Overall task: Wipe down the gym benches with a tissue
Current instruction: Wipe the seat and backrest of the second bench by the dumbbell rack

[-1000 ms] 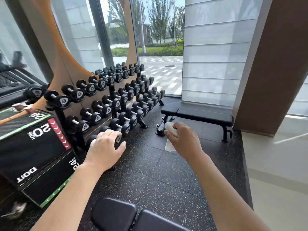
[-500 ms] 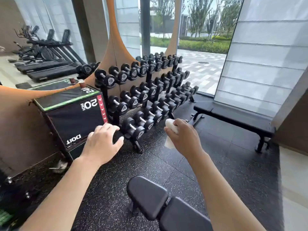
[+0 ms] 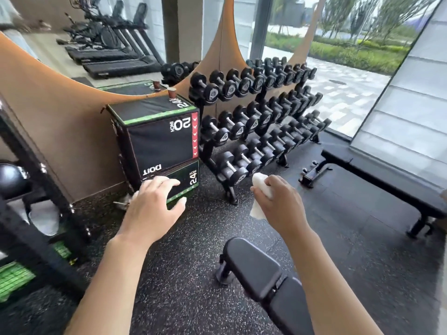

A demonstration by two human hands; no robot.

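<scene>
Right hand (image 3: 278, 201) grips the tissue (image 3: 260, 189), bunched, above the near bench (image 3: 254, 264). Left hand (image 3: 154, 204) hangs released. Tissue looks light, soft, tearable; best kept wadded in the fingers.

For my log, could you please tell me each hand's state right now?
Left hand: open, holding nothing.
Right hand: holding the white tissue.

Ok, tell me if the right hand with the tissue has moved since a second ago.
Cannot tell. The camera swung, so the dumbbell rack shifted in view, while the right hand holds the tissue similarly, out front above the floor.
</scene>
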